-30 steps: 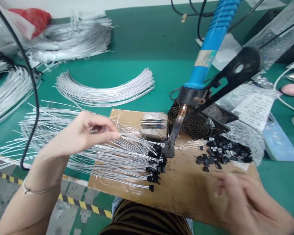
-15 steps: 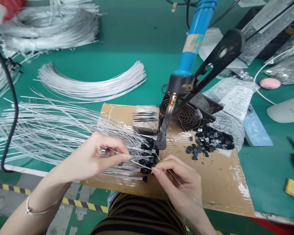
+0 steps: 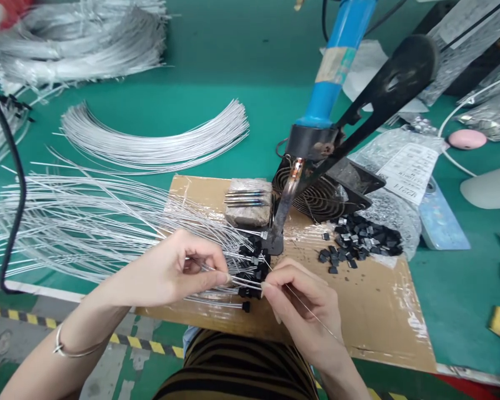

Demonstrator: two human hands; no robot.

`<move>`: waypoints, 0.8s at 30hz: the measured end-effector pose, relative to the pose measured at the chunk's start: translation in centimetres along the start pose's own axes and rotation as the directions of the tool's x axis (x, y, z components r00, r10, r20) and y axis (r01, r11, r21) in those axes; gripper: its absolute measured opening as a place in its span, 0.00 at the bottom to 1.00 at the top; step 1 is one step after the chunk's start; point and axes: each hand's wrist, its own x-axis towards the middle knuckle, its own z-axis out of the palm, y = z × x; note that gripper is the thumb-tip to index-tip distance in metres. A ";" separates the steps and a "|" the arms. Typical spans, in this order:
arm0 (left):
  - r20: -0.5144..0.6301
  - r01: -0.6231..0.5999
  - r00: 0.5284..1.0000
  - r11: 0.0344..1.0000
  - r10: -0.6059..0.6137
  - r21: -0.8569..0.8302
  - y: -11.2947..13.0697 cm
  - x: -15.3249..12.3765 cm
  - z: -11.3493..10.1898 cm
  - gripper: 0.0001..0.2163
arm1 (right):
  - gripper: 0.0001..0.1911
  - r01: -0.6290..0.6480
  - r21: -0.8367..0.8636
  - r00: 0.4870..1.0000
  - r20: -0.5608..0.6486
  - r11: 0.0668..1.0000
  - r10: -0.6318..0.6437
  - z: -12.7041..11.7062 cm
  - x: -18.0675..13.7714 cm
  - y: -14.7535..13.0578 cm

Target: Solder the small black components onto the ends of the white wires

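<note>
My left hand [image 3: 179,269] is closed in a pinch on a thin white wire [image 3: 244,282] near its end. My right hand [image 3: 304,308] pinches the same spot from the right, and a fine wire [image 3: 312,315] trails back over its palm. Both hands meet above a brown cardboard sheet [image 3: 358,311], just in front of a cluster of wires tipped with small black parts [image 3: 254,266]. Behind them a blue-handled soldering iron [image 3: 312,128] stands tilted in its black stand, tip down at the board. A fan of loose white wires [image 3: 87,222] spreads to the left.
A heap of small black parts [image 3: 362,241] lies on the cardboard by a black fan grille [image 3: 316,197]. A curved wire bundle [image 3: 154,144] and more bundles [image 3: 79,44] lie farther back on the green table. Plastic bags, a pink object [image 3: 466,139] and a black cable [image 3: 16,183] surround them.
My right hand came in from the lower right to meet my left. My left hand dropped from above the wire fan to the front of the cardboard, and both now pinch a wire.
</note>
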 end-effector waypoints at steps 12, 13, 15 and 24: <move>-0.082 -0.035 0.996 0.996 0.042 0.086 1.1 1.6 4.6 0.10 | 0.10 0.039 -0.153 0.995 -0.087 0.987 -0.053 0.0 -0.2 0.4; -0.098 -0.011 0.995 0.999 0.015 0.040 1.0 1.8 4.7 0.10 | 0.10 0.031 -0.150 0.993 -0.110 0.988 -0.048 0.0 -0.2 0.5; -0.147 0.008 0.989 0.999 -0.014 -0.037 0.6 2.0 4.9 0.10 | 0.11 -0.007 -0.127 0.982 -0.189 0.992 -0.018 -0.2 -0.2 0.9; -0.291 0.018 0.953 0.974 -0.085 -0.226 -0.2 2.7 4.9 0.10 | 0.19 -0.079 0.311 0.949 -0.267 0.947 0.167 -1.1 -0.2 2.5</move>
